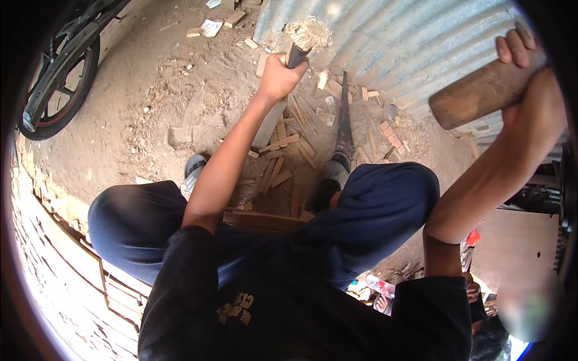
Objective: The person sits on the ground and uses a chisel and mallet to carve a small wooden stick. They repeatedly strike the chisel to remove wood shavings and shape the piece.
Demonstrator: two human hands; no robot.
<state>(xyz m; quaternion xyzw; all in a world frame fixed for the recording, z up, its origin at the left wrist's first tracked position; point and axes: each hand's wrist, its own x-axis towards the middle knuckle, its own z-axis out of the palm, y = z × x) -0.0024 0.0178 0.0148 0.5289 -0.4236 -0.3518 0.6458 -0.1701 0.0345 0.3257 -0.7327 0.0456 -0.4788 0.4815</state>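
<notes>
Out in front, my left hand (281,78) is closed round a dark-shafted tool (297,56). Its top ends in a frayed, pale, fibrous head (309,33); the lower end is hidden. Raised at the right, my right hand (516,49) grips a thick brown wooden block (475,99), fingers wrapped over it. The block is apart from the frayed head. Below the left hand, a pale plank (268,126) lies among loose wood strips (283,147). A handsaw (344,117) rests on the ground by my right foot.
A blue-grey corrugated metal sheet (385,45) stands at the far right. At the left is a motorcycle wheel (63,90). Wood scraps (391,137) litter the dirt ground (144,144). Another person's hand (472,287) shows low at the right, near a brown board (515,246).
</notes>
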